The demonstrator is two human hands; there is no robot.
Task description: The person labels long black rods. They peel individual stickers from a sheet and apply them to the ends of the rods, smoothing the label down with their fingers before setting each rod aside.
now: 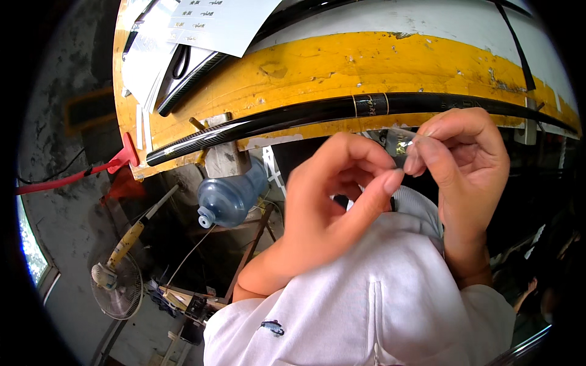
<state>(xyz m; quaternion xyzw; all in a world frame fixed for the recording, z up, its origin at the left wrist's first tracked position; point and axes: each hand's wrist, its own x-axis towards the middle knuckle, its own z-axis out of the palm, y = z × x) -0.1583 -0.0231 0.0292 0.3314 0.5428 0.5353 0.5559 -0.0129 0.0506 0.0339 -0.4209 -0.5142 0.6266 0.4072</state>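
In front of my chest, my right hand is closed in a pinch on a small piece of clear film with gold-coloured marks. My left hand is also pinched, its thumb and fingertips at the film's lower left edge. Whether those fingertips grip the film or something smaller cannot be made out. Just beyond both hands, a long glossy black rod lies along the near edge of the yellow-and-white workbench. Gold bands and small markings ring its middle, and its left end has a woven pattern.
White printed sheets and another black rod are at the bench's far left. A metal block sits under the rod near a red clamp-like handle. Below stand a blue water jug and a fan.
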